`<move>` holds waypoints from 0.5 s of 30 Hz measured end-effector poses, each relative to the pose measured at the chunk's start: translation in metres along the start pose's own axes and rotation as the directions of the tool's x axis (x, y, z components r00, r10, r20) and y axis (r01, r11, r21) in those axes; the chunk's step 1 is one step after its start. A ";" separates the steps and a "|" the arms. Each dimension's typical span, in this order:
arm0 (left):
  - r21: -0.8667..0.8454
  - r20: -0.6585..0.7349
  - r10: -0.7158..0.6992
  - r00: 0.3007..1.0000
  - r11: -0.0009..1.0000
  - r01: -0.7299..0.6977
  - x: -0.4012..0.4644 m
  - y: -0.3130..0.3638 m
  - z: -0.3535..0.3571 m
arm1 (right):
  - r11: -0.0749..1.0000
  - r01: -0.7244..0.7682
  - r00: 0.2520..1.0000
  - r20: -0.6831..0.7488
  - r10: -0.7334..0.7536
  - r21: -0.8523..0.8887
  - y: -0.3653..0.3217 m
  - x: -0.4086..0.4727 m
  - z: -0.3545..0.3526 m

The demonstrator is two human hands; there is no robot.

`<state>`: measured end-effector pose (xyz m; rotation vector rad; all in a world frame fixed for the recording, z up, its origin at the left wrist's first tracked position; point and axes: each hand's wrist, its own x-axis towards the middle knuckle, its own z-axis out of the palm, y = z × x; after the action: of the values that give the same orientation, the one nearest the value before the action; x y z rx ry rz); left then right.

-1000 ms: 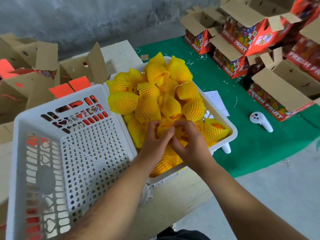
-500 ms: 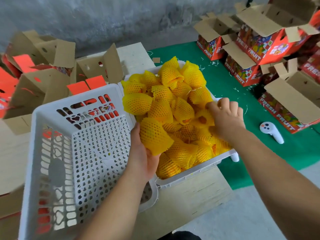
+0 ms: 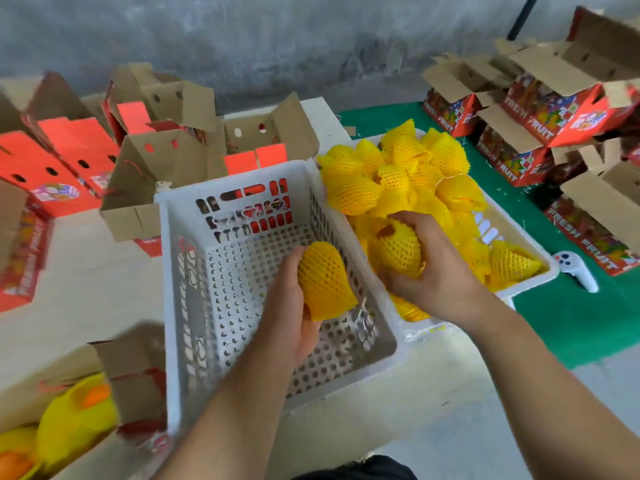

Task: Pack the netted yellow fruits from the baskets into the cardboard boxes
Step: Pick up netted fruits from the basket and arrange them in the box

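Netted yellow fruits (image 3: 408,174), each in a yellow foam mesh sleeve, lie heaped in the white plastic basket (image 3: 526,289) on my right, which sits partly on the green cloth (image 3: 571,323). My left hand (image 3: 287,313) curls round one netted fruit (image 3: 323,280) and holds it above the empty white perforated basket (image 3: 194,306) in front of me. My right hand (image 3: 436,271) grips a second netted fruit (image 3: 398,249) over the near end of the heap, just above the full basket's left edge. My hands are apart, one fruit in each. Open red-and-brown cardboard boxes (image 3: 152,174) stand on the pale table (image 3: 86,271) to my left, and more marked "FRESH FRUIT" (image 3: 540,123) stand on the cloth. A box at the lower left (image 3: 131,382) holds yellow fruit, blurred. A white handheld controller (image 3: 576,271) lies beside the full basket.
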<state>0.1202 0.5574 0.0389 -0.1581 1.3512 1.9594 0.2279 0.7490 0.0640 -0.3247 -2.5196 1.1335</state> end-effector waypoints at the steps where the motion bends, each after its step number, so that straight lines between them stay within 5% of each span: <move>1: 0.025 -0.008 0.017 1.000 1.000 -0.017 -0.007 0.007 -0.018 | 0.999 0.026 0.999 0.034 -0.027 0.046 -0.022 -0.003 0.024; 8: 0.125 -0.087 0.174 0.981 0.979 -0.162 -0.078 0.071 -0.197 | 0.972 0.004 0.966 0.251 -0.065 0.235 -0.152 -0.019 0.191; 12: 0.020 -0.008 0.141 0.990 0.990 -0.140 -0.123 0.104 -0.309 | 0.944 0.003 0.958 0.269 -0.097 0.329 -0.216 -0.024 0.281; 15: 0.321 -0.068 0.163 0.984 0.937 -0.134 -0.146 0.118 -0.379 | 0.939 -0.067 0.930 0.362 -0.064 0.337 -0.241 -0.035 0.340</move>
<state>0.0393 0.1425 0.0331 0.0069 1.7642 1.8438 0.1055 0.3506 0.0298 -0.0169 -2.5496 1.7452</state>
